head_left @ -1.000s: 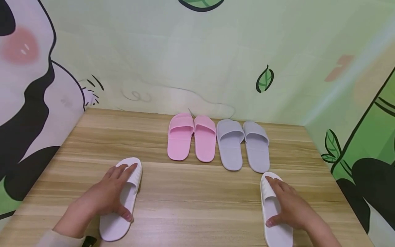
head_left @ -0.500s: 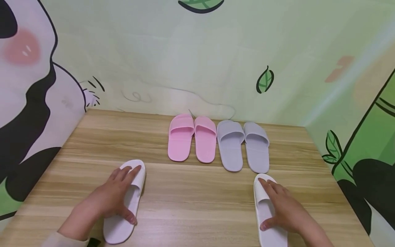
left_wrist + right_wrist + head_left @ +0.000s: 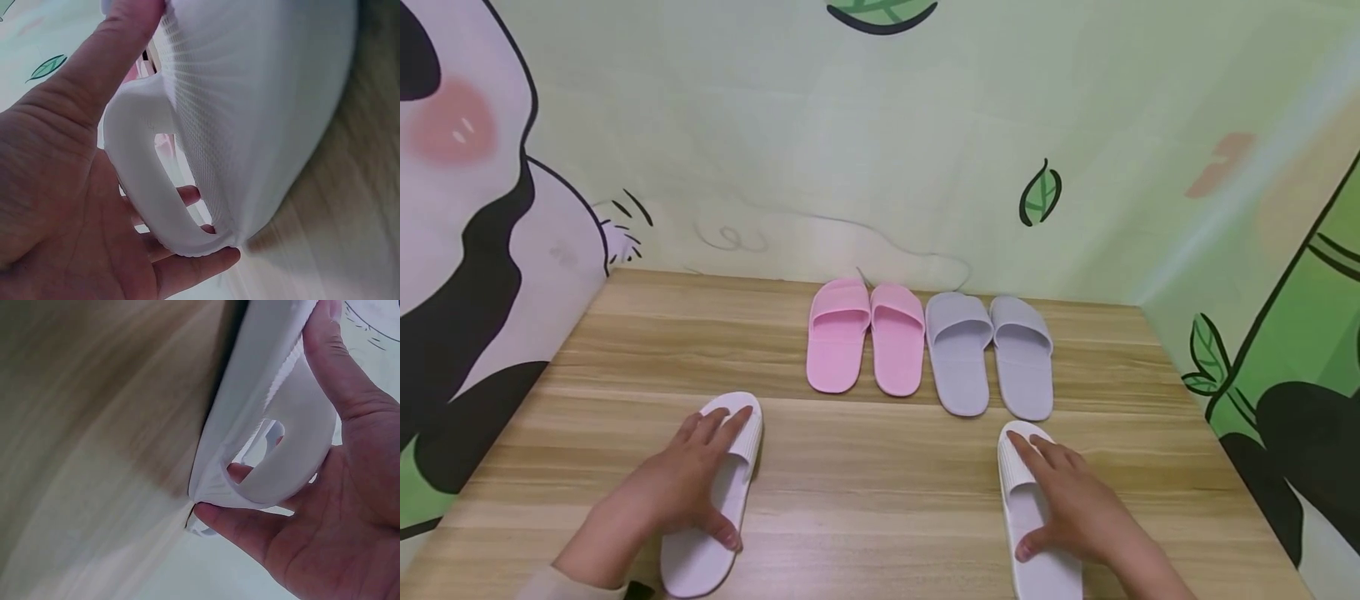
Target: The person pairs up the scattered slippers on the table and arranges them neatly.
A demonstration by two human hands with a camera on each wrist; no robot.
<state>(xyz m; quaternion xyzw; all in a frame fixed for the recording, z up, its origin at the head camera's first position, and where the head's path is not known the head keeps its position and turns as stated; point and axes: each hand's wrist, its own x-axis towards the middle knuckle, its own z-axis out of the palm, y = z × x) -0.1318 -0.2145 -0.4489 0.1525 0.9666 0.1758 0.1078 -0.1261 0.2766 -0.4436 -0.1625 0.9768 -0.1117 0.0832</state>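
A white slipper (image 3: 698, 567) lies toe-forward at the left of the wooden surface. My left hand (image 3: 681, 487) grips it from above, fingers over the ribbed strap and thumb on the sole's inner edge. At the right is the other white slipper (image 3: 1024, 521), toe also pointing away. The right hand (image 3: 1078, 500) holds it likewise, thumb on its inner edge. In the left wrist view the slipper (image 3: 275, 94) is on its side in the picture, fingers (image 3: 194, 272) touching it near the strap. The right wrist view has the slipper's strap (image 3: 300, 437) against that hand.
A pair of pink slippers (image 3: 837, 350) stands against the back wall (image 3: 737, 125), side by side with a grey pair (image 3: 958, 379). Cartoon-printed walls close in the left and right sides. The wooden surface (image 3: 850, 500) stretches between the white slippers.
The left hand has slid its white slipper a little to the right. The right hand has slid the other one to the left, so the gap between them is narrower.
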